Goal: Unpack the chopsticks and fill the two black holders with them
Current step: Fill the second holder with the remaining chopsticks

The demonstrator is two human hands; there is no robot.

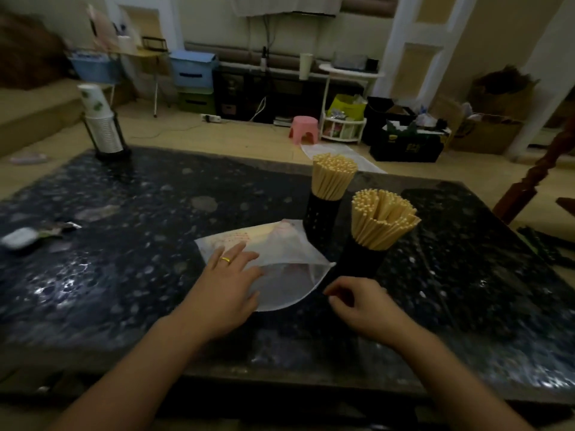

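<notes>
Two black holders stand on the dark speckled desk (124, 231), right of centre, both packed with pale chopsticks standing upright. The far holder (320, 216) carries one bundle (333, 175); the near holder (362, 259) stands just beside it, closer to the person and a little to the right, with its own bundle (381, 220) fanned out at the top.

A flat, clear plastic bag (280, 259) lies on the desk just left of the holders, one corner reaching the foot of the near holder. The left hand (228, 284), a gold ring on one finger, rests flat on the bag with its fingers straight and spread. The right hand (362, 304) hovers just in front of the near holder, right beside the bag's corner, its fingers loosely curled; nothing can be seen in it.

At the desk's far left corner stands a stack of paper cups (99, 119) in a black rack. Near the left edge lie a small white case (18, 239) and a crumpled wrapper (57, 228). On the floor beyond are a pink stool (304, 129), a blue bin (192, 68), a white side table (348, 76), boxes and bags. A reddish wooden post (538, 172) rises at the right.
</notes>
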